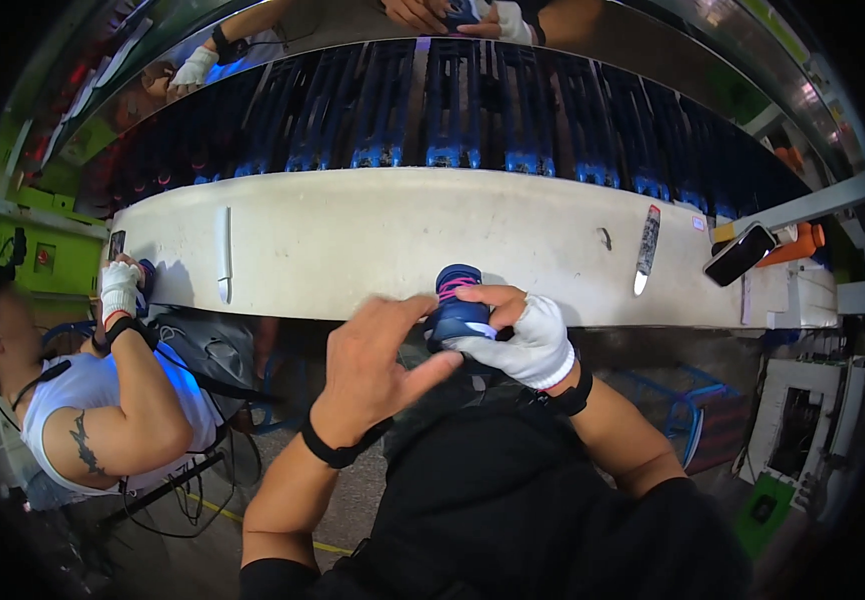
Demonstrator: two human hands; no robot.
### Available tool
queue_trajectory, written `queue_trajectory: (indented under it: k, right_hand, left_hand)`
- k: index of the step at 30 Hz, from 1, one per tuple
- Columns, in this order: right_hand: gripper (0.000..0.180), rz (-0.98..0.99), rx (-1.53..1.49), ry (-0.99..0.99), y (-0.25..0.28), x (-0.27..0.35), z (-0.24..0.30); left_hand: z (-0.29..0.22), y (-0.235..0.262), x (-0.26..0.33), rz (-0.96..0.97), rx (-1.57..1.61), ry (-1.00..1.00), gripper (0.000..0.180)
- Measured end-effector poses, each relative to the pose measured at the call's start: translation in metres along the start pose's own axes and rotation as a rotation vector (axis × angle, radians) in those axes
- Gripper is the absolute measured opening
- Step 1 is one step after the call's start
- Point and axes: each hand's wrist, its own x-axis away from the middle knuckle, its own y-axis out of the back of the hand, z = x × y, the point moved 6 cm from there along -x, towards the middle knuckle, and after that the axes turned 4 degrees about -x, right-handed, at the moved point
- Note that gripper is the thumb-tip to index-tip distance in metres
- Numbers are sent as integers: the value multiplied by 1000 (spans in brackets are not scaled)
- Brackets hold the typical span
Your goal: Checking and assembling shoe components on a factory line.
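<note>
At the near edge of the white worktop, a small navy shoe (458,318) with pink laces is held in front of my body. My right hand (531,343), in a white glove with bare fingertips, grips it from the right side. My bare left hand (378,355) is on its left with thumb and fingers spread. Those fingertips reach the shoe's side, though whether they press on it I cannot tell. The shoe's underside is hidden by my hands.
On the worktop (353,240) lie a white-handled blade (224,255), a knife (648,250) and a phone (741,254) beside an orange object (798,245). Dark blue slatted racks (453,110) line the far side. A co-worker (118,400) sits left; another's hands (463,20) show across.
</note>
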Motion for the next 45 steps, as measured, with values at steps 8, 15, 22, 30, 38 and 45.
queue_trajectory:
  k: [8, 15, 22, 30, 38, 45]
  right_hand:
    - [38, 114, 332, 18, -20, 11, 13]
    - [38, 229, 555, -189, -4, 17, -7]
    - [39, 199, 600, -237, -8, 15, -11]
    - [86, 198, 695, -95, 8, 13, 19]
    - [87, 185, 303, -194, 24, 12, 40]
    - [66, 59, 253, -197, 24, 9, 31]
  left_hand:
    - [21, -17, 1, 297, -303, -25, 90]
    - [43, -16, 22, 219, -134, 65, 82]
    - [44, -16, 30, 167, -90, 123, 83]
    - [-9, -24, 14, 129, -229, -164, 82]
    - [8, -81, 19, -291, 108, -239, 47]
    - [13, -83, 26, -336, 194, -249, 38]
